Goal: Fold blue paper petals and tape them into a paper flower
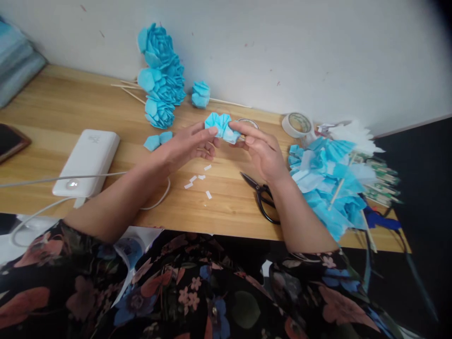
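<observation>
Between my hands, above the middle of the wooden table, is a blue paper flower point(219, 123) with folded petals. My left hand point(192, 143) pinches its left side between thumb and fingers. On the right side my right hand point(259, 148) grips the flower near its base, fingers closed. The far side of the flower and some fingertips are hidden. Below my hands lie several small white paper scraps point(201, 177). Black-handled scissors point(263, 195) rest beside my right forearm, partly covered by it. Two loose blue petals point(155, 141) lie by my left wrist.
Finished blue flowers point(160, 75) on sticks lean at the wall, beside a smaller blue flower point(201, 94) on a stick. A tape roll point(297, 125) stands near a heap of blue paper point(328, 183). A white power bank point(86, 162) with a cable point(106, 174) sits left.
</observation>
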Demonstrator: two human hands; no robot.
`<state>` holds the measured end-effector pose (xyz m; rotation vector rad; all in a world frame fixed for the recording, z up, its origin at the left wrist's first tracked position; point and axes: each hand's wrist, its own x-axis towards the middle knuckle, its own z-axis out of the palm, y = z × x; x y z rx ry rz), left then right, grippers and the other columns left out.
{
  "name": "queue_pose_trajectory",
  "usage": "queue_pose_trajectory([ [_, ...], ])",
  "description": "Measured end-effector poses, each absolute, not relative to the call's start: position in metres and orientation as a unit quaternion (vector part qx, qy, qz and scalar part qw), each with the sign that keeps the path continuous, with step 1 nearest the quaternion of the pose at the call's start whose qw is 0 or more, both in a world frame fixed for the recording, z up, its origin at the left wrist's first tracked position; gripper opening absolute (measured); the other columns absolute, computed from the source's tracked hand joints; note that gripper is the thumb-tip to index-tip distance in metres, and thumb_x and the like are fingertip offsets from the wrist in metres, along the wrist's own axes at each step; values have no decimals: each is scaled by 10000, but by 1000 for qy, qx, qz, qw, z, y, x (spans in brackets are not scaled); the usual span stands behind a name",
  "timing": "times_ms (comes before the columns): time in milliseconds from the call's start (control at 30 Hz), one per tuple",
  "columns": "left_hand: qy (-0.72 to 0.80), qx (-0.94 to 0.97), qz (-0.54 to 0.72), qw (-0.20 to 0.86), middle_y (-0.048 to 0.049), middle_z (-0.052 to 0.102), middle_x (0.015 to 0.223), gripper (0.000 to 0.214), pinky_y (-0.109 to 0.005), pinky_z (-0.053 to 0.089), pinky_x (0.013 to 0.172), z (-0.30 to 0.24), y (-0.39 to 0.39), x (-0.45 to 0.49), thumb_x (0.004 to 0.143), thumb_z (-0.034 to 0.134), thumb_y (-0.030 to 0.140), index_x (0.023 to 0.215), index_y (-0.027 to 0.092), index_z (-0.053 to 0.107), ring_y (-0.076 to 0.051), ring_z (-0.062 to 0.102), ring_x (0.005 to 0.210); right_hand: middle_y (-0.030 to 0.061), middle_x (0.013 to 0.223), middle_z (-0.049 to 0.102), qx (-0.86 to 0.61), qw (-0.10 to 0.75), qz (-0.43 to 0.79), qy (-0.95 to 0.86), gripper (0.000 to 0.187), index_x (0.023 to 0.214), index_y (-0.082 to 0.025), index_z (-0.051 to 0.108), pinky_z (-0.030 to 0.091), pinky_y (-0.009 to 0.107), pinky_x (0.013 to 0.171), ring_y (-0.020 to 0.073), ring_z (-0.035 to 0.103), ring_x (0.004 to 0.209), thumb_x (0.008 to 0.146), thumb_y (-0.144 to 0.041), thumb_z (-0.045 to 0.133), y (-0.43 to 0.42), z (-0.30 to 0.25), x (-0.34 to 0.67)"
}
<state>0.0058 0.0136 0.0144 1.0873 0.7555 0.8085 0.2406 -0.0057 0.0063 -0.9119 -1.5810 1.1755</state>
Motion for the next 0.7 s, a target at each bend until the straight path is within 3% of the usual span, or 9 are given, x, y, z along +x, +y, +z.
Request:
queue_pose_trajectory([
  [200,349,473,376,716,-7,704,827,437,-266,564,668,11,11,13,672,985,353,906,160,670,-108,651,662,-1,1544,683,-384,459,464,-653,446,1309,-366,804,605,515,1130,315,599,1466,935,-590,707,-6,3,240],
  [333,369,479,398,690,13,670,706,319,-251,530,652,14,9,15,713,946,288,846,155,688,-95,612,621,-12,1547,685,-388,453,439,-671,446,1346,-392,784,562,551,1190,319,536,1530,945,-580,726,-6,2,240],
  [567,394,472,407,676,14,670,716,311,-237,530,624,17,9,17,741,933,322,780,158,671,-84,599,608,24,1610,620,-390,426,408,-707,499,1425,-379,737,538,553,1214,325,442,1603,971,-584,712,-13,11,235],
  [700,410,470,414,663,18,659,665,218,-224,522,616,12,12,17,780,878,231,773,157,672,-80,591,585,31,1606,616,-396,412,405,-713,507,1431,-382,732,491,582,1254,329,470,1585,972,-597,709,-15,12,234],
])
